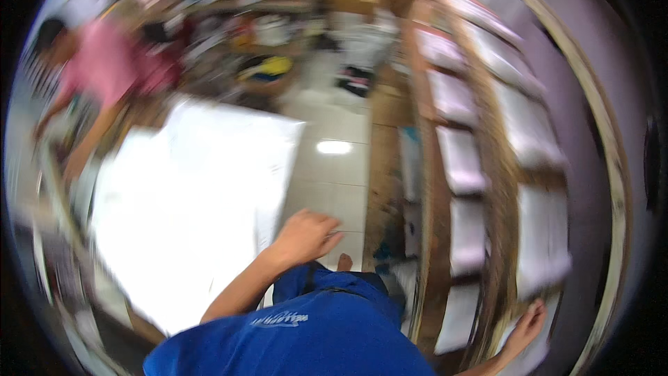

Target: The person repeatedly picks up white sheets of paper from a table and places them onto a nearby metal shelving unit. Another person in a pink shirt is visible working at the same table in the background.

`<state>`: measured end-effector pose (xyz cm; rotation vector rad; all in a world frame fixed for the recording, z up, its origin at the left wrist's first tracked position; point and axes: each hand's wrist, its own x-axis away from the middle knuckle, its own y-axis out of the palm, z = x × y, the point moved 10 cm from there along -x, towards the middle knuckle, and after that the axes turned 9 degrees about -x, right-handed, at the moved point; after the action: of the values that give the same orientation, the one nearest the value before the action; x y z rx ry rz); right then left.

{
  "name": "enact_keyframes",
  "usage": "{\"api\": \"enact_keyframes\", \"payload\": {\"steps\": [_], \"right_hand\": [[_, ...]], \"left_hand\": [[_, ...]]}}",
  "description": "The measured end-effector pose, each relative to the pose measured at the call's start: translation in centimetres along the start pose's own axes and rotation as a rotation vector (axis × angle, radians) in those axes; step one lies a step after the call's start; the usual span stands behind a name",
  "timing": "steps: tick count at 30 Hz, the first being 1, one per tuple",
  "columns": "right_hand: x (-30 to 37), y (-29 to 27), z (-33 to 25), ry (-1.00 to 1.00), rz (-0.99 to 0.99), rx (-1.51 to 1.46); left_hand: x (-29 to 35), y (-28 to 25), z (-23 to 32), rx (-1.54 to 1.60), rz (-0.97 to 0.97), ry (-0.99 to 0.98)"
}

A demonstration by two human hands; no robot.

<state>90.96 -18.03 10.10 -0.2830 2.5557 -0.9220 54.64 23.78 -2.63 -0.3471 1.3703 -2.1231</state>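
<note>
One aisle (327,188) between sheets (188,188) and shelves (502,237)

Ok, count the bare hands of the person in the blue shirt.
2: the bare left hand, beside the large, bright white sheets; the bare right hand, at lower right by the long brown wooden rack. Neither hand is hidden.

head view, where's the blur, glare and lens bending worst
In the head view, white sheets are washed out; glare spots the tiled floor; motion-like blur smears the shelves, while the left hand looks clearer; fisheye distortion bows the pale beam near the right rim.
</note>
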Motion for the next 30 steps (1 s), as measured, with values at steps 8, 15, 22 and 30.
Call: {"api": "enact_keyframes", "payload": {"steps": [8,15,22,30], "right_hand": [[10.3,41.6,-11.9,-0.139,-1.196,-0.444],[21.5,57.4,-4.8,-0.245,-1.667,-0.131],[18.4,62.1,3.1,-0.230,-1.737,0.183],[5.9,70.6,9.0,-0.182,-1.571,0.297]], "left_hand": [[10.6,-6.3,-7.9,-0.092,0.300,-0.486],[18.2,-4.4,-11.4,-0.253,0.345,-0.843],[20.0,-4.4,-13.5,-0.125,0.534,-1.046],[16.8,-18.2,-17.5,-0.922,0.786,-1.083]]}}
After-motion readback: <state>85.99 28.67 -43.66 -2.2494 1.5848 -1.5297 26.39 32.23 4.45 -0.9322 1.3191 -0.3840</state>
